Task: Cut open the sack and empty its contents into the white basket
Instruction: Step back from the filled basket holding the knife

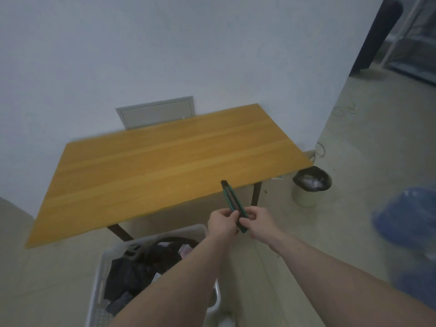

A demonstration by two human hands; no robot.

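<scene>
Both my hands pinch the green utility knife, left hand steadying, right hand probably working the slider; white basket below holds dark clothes, blue sack lies right.

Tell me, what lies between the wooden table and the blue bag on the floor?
In the head view, a small bin lined with a black bag stands on bare floor between the table and the blue bag.
</scene>
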